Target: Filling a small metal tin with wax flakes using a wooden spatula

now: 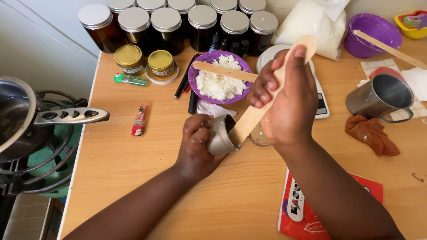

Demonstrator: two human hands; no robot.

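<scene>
A small silver tin (221, 135), tipped on its side with its dark inside facing right, sits just below the purple bowl (199, 66); a pale wooden spatula (262, 100) (long, flat) slants into its mouth.

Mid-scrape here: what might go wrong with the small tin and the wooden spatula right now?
1. The small tin is tilted on its side in the left hand; its dark contents could spill onto the table.
2. The right hand levers the wooden spatula near the purple bowl of white flakes; a slip might knock it.
</scene>
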